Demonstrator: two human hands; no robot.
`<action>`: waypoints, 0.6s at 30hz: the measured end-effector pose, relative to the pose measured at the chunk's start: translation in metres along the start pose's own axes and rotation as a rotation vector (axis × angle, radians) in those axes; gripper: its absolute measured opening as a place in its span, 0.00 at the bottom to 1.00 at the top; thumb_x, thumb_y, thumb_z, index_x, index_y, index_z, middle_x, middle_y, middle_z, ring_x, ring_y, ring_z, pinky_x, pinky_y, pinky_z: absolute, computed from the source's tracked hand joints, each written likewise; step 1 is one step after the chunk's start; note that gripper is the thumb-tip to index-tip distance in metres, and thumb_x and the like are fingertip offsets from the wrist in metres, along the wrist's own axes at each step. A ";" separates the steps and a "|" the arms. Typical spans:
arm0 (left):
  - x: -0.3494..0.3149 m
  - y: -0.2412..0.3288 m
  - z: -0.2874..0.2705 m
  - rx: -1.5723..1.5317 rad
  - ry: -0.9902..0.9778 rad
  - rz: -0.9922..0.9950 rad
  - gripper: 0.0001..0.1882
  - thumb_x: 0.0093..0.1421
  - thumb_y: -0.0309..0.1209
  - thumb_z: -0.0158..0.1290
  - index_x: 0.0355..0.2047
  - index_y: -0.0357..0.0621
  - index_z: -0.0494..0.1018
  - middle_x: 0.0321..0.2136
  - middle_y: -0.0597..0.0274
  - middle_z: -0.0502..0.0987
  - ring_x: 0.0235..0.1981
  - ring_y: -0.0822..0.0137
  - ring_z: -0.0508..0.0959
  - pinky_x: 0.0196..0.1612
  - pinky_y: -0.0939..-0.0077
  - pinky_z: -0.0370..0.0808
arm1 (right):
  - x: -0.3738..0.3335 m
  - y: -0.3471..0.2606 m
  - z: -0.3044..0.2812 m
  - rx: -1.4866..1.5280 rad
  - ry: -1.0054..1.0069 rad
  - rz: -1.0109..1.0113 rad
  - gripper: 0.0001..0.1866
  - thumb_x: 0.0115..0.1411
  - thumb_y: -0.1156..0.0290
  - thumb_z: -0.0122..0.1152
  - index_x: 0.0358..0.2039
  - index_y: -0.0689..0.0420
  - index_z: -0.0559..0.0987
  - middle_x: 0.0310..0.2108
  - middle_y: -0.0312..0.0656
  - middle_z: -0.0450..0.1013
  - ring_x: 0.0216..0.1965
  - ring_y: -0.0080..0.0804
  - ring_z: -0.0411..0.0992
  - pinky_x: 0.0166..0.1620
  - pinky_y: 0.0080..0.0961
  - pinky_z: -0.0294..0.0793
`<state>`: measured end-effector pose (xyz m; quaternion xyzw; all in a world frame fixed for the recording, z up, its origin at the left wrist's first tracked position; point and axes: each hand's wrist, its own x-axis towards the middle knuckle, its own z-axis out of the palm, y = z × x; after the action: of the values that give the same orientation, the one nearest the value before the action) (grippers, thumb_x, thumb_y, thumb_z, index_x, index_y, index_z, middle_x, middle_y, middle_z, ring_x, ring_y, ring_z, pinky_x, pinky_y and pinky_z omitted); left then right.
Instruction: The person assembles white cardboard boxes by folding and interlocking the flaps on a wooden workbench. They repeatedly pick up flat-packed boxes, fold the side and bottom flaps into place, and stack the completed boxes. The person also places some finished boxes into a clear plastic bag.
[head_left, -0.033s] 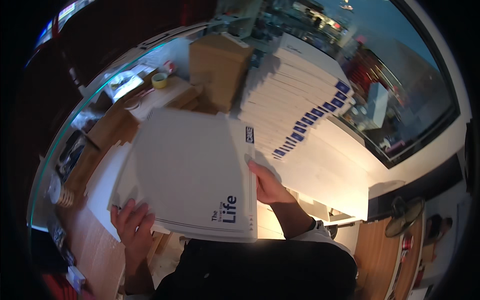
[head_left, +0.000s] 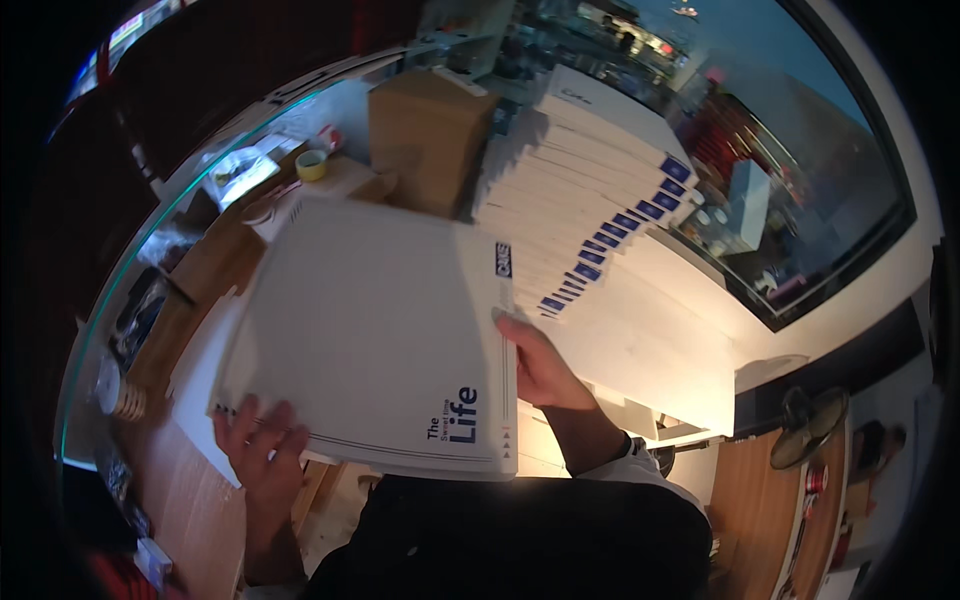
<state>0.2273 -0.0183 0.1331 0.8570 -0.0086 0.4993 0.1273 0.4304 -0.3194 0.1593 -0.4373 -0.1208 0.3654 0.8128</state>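
A wide, flat white cardboard cake box with dark blue print is tilted up in front of me. My right hand clasps its right edge, the thumb on top and the other fingers hidden beneath. At the lower left corner, my left hand has its fingers bent against the box's edge. Behind the box rises a tall, slanting stack of similar flat white boxes, with blue print along their corners.
A brown carton stands left of the stack. Nearby lies a yellowish tape roll. A glass panel edge curves along the left. A dark-framed window is at the right, with a fan lower down.
The box and both hands shift very slightly; the left fingers move a little leftward along the box's edge. The stack and carton sit slightly further left in view.
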 end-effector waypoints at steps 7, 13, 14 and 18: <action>0.023 0.014 0.033 -0.472 -0.219 -0.327 0.27 0.61 0.23 0.50 0.60 0.33 0.57 0.61 0.43 0.59 0.62 0.49 0.62 0.63 0.58 0.60 | 0.033 -0.163 -0.013 -0.026 0.293 -0.927 0.27 0.67 0.55 0.48 0.60 0.58 0.62 0.57 0.43 0.68 0.57 0.36 0.67 0.57 0.35 0.69; -0.054 -0.004 0.045 -0.146 -0.524 -0.412 0.16 0.59 0.25 0.51 0.48 0.39 0.72 0.52 0.51 0.71 0.54 0.49 0.69 0.58 0.57 0.65 | 0.082 -0.254 -0.095 -0.190 0.448 -0.874 0.31 0.65 0.46 0.49 0.56 0.61 0.64 0.51 0.46 0.70 0.49 0.39 0.72 0.48 0.37 0.76; -0.074 -0.012 0.043 -0.132 -0.533 -0.494 0.15 0.59 0.26 0.51 0.48 0.39 0.72 0.52 0.51 0.71 0.54 0.49 0.69 0.57 0.57 0.65 | 0.088 -0.250 -0.102 -0.162 0.432 -0.773 0.34 0.65 0.42 0.46 0.53 0.63 0.67 0.46 0.46 0.73 0.45 0.39 0.74 0.43 0.34 0.77; -0.157 -0.045 0.012 0.076 -0.462 -0.638 0.14 0.59 0.26 0.51 0.45 0.39 0.74 0.48 0.49 0.74 0.51 0.49 0.72 0.56 0.59 0.67 | 0.107 -0.162 -0.099 -0.306 0.332 -0.546 0.28 0.67 0.44 0.44 0.32 0.61 0.73 0.26 0.44 0.74 0.26 0.33 0.72 0.30 0.25 0.71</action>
<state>0.1652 0.0047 -0.0171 0.9105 0.2482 0.2287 0.2388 0.6360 -0.3632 0.2169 -0.5592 -0.1528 0.0364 0.8140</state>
